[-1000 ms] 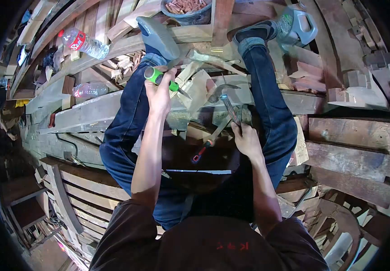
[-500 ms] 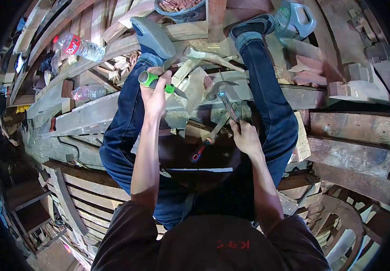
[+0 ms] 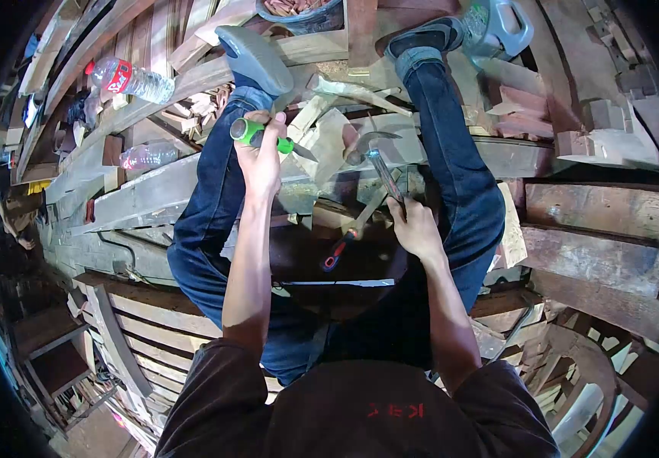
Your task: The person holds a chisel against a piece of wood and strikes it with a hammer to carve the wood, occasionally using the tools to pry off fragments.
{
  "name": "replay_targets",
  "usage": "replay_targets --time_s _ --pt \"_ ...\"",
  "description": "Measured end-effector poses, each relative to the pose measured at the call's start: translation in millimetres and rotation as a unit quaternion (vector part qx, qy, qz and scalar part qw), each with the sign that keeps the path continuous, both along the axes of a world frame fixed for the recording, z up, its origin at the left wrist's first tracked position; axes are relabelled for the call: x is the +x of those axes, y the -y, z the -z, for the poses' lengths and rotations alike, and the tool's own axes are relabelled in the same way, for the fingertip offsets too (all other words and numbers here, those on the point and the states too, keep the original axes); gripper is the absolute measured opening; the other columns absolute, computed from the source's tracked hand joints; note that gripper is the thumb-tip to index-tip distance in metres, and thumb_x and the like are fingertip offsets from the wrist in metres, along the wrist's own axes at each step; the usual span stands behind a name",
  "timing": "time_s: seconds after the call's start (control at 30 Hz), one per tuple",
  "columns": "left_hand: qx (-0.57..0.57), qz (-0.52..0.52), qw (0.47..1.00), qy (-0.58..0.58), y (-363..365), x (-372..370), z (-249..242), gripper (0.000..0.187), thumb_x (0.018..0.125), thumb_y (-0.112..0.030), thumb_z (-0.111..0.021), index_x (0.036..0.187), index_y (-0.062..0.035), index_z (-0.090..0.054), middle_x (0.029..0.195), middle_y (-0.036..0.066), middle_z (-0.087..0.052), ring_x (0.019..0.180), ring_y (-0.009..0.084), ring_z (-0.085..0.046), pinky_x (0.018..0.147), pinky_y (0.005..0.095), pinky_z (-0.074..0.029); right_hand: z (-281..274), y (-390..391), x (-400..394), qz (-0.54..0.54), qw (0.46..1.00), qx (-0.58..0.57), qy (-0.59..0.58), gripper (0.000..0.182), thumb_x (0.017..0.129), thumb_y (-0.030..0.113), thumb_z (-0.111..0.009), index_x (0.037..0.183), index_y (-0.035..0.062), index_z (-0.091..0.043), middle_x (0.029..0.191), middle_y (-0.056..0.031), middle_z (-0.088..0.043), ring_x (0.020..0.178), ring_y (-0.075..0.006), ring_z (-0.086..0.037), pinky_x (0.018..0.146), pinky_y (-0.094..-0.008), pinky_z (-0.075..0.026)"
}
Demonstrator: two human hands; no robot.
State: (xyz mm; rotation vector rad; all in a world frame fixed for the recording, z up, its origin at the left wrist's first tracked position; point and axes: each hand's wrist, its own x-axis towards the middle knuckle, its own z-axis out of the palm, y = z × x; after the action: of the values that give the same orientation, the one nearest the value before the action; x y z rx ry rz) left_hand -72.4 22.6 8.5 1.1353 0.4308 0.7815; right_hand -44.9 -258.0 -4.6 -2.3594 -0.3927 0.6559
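Observation:
My left hand (image 3: 259, 156) is closed around the green handle of a chisel (image 3: 254, 133), its short grey blade pointing to the right over pale wood. In my right hand (image 3: 415, 227) is the lower handle of a claw hammer (image 3: 384, 174), its head up and curved claw to the right. Below the two hands, a tool with a red-and-black handle (image 3: 339, 250) lies at a slant between my legs. A pale wood piece (image 3: 332, 145) lies between the chisel and the hammer head, among other offcuts.
Long grey beams (image 3: 142, 200) cross under my legs. To the left lie a red-labelled bottle (image 3: 132, 81) and a second plastic bottle (image 3: 148, 156). A bucket of wood chips (image 3: 310, 18) and a pale blue jug (image 3: 501, 32) stand ahead. Stacked boards (image 3: 596, 252) lie on the right.
My left hand and the chisel have shifted slightly left. The hammer head has risen a little, while my right hand keeps nearly the same place.

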Motion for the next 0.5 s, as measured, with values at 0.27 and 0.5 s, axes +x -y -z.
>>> replay_targets --time_s 0.27,0.5 --pt "-0.009 -0.011 1.000 -0.015 3.3 -0.2 -4.1 0.014 0.089 -0.002 -0.069 0.094 -0.0044 -0.056 0.075 0.001 -0.055 0.068 0.0100 -0.056 0.065 0.0248 -0.045 0.5 0.3 0.6 -0.006 1.000 0.000 0.009 0.039 0.098 0.030 -0.055 0.088 -0.0071 -0.061 0.076 -0.0335 -0.061 0.080 -0.0495 -0.063 0.068 -0.0543 -0.050" --pt "0.000 -0.017 1.000 -0.018 0.1 -1.2 -1.8 0.014 0.089 -0.004 -0.069 0.093 -0.0043 -0.056 0.074 0.001 -0.055 0.068 0.0095 -0.054 0.065 0.0246 -0.043 0.0 0.2 0.3 -0.006 1.000 -0.004 0.008 0.038 0.098 0.030 -0.055 0.089 -0.0068 -0.061 0.076 -0.0325 -0.061 0.079 -0.0490 -0.063 0.068 -0.0548 -0.050"
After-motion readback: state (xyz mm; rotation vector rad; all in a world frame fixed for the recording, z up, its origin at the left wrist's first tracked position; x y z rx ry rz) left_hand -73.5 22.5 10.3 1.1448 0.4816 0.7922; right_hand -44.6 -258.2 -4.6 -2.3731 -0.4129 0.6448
